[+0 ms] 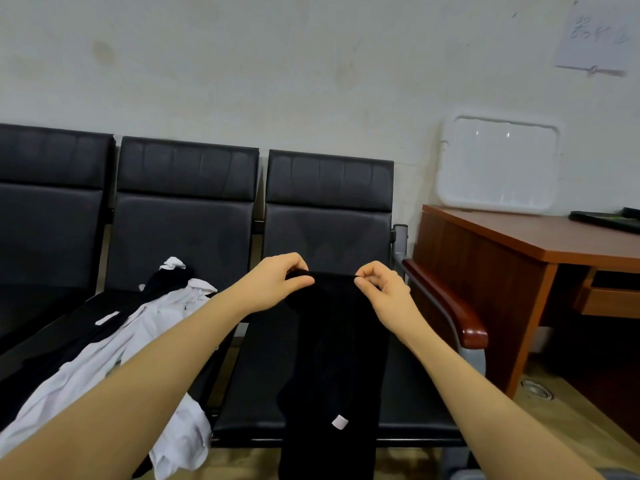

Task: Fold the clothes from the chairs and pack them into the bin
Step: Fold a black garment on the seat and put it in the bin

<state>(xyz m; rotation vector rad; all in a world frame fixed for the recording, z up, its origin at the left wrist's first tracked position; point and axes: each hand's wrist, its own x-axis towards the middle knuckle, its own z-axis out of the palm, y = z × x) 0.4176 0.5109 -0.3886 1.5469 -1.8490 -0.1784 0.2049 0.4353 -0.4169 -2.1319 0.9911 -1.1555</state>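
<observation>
Pinching the top edge of a black garment (332, 358), both hands work over the right-hand seat (408, 386). Left hand (277, 282) and right hand (384, 289) each nip a corner between thumb and fingertips, close together, keeping the edge taut and level. Probably this is to square the cloth before a fold. The garment lies flat down the seat, its lower end hanging over the front edge toward the floor; a small pale tag (339, 421) shows near the bottom. The seat serves as a folding surface. On the middle chair a heap (114, 344) of white and dark clothes waits, spilling off the front. No bin is in view. A wooden desk (519, 244) stands to the right, with a white tray (498, 164) leaning against the wall. Folding looks barely begun.
</observation>
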